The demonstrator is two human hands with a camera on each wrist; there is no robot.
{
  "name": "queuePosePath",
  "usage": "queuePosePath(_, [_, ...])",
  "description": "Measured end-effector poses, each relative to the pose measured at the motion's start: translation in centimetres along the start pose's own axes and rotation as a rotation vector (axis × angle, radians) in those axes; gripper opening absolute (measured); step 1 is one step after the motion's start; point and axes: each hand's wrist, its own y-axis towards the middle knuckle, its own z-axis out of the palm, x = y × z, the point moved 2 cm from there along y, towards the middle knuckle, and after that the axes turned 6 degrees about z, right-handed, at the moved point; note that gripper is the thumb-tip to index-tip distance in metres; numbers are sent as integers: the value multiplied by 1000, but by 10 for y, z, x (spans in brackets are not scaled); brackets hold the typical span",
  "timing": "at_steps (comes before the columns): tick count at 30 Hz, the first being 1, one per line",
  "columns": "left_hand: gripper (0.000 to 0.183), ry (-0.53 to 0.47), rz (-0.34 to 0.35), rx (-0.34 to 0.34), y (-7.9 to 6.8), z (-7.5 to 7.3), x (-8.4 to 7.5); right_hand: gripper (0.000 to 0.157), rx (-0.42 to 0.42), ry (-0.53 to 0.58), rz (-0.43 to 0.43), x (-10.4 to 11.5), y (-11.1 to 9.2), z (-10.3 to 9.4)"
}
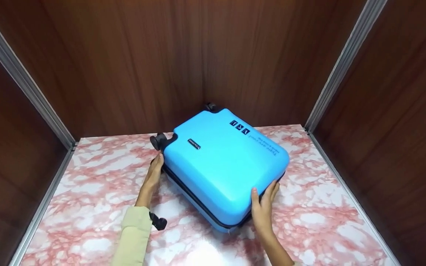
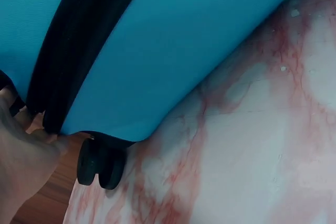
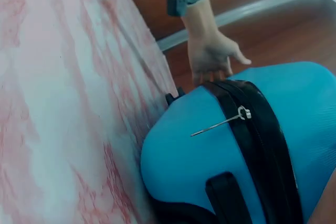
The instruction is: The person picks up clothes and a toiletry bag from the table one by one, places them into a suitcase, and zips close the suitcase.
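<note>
A bright blue hard-shell suitcase (image 1: 224, 162) lies at a slant on the marbled surface, its wheeled end toward the back left. Black wheels (image 1: 158, 141) stick out there. My left hand (image 1: 154, 171) holds the wheeled end, its fingers tucked in at the edge by the black zipper band (image 2: 79, 40). My right hand (image 1: 263, 208) grips the near right side, thumb up against the shell and the other fingers along the side. In the right wrist view, a metal zipper pull (image 3: 220, 124) hangs from the band, and the left hand's thumb stands away from the case.
The red-and-white marbled tabletop (image 1: 98, 192) has brown wood-grain panels (image 1: 161, 55) on its back, left and right. Metal strips (image 1: 342, 70) run along the panel corners. A black device (image 1: 157, 221) is strapped to the left wrist.
</note>
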Motion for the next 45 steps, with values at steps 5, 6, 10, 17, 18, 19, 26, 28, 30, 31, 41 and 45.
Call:
queuePosePath(5, [69,-6,18,-15,-3,0,-2,82,-10,9,-6,-1,11,4])
queuePosePath(6, [67,-1,24,-19,-6,0,-3,81,-10,7,-10,-1,15,4])
queuePosePath(10, [61,61,70,-26,-17,0,-5,79,8,4,-13,-2,40,-3])
queuePosePath(17, [55,245,220,-74,-42,11,-11,74,117,41,-4,-7,106,-29])
queuePosePath(18, [55,263,245,-79,-47,15,-12,72,144,71,-8,-8,117,-33])
queuePosePath(19, [57,284,249,-84,-52,20,-13,71,174,100,-15,-9,127,-38])
queuePosePath(26, [55,298,281,-102,-101,59,-21,63,381,253,103,-3,178,-62])
queuePosePath(28, [52,299,280,-119,-109,63,-19,63,395,250,124,2,184,-66])
queuePosePath(30, [51,310,271,-139,-111,62,-17,62,385,240,119,6,185,-68])
queuePosePath(31, [52,305,267,-142,-110,59,-15,62,377,233,113,8,184,-67])
queuePosePath(41, [96,245,131,-9,-83,34,2,61,276,184,41,1,141,-43])
queuePosePath(45, [102,249,130,1,-87,32,1,61,316,174,51,0,141,-34])
